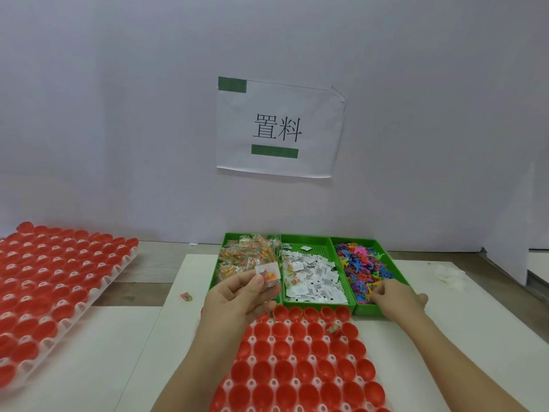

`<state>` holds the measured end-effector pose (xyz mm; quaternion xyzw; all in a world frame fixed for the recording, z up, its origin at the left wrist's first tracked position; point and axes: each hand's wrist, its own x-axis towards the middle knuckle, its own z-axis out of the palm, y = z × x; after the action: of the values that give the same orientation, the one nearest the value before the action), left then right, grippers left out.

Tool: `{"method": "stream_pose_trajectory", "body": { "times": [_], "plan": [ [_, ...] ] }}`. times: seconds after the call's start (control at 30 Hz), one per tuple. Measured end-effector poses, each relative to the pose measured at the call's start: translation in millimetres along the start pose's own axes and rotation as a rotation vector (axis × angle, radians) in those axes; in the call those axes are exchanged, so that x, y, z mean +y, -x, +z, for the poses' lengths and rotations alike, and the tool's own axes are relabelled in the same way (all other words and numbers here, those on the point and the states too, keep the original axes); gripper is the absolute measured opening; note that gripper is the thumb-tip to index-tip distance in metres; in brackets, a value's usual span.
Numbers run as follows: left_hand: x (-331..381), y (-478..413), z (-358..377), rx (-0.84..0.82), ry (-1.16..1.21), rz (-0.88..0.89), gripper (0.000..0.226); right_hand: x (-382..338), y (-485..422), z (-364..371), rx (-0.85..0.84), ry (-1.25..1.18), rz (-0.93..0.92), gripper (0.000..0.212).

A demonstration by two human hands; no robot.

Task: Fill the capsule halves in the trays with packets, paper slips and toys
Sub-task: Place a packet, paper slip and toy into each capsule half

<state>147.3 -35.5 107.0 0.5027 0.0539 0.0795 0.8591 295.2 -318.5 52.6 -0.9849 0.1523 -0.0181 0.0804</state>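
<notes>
Clear packet in left hand, right hand at toys

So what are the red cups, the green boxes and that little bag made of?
The red capsule halves look like thin, glossy plastic: light glints on their curved insides. The green bins seem a harder, duller plastic, with straight moulded walls. The packet pinched in the left hand looks like clear plastic film, since coloured bits show through.
</notes>
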Motion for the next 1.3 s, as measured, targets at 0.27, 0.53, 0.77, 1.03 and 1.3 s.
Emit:
{"method": "stream_pose_trajectory", "body": {
  "times": [0.27,0.53,0.77,1.03,1.3],
  "plan": [
    [0,14,3,0.09,-0.006,0.016,0.025,-23,43,-27,0.267,-0.985,-0.235,0.007],
    [13,28,12,-0.114,0.34,-0.285,0.014,-81,154,-83,-0.178,-1.411,-0.682,0.022],
    [18,35,8,-0.223,0.242,-0.305,0.02,-93,174,-108,-0.368,-1.214,-0.701,0.008],
    [31,32,-3,-0.249,-0.051,-0.157,0.022,-90,166,-124,-0.536,-1.097,-0.717,0.009],
    [31,38,3,-0.08,-0.33,0.128,0.015,-83,166,-117,-0.568,-1.093,-0.743,0.038]
  ]
}}
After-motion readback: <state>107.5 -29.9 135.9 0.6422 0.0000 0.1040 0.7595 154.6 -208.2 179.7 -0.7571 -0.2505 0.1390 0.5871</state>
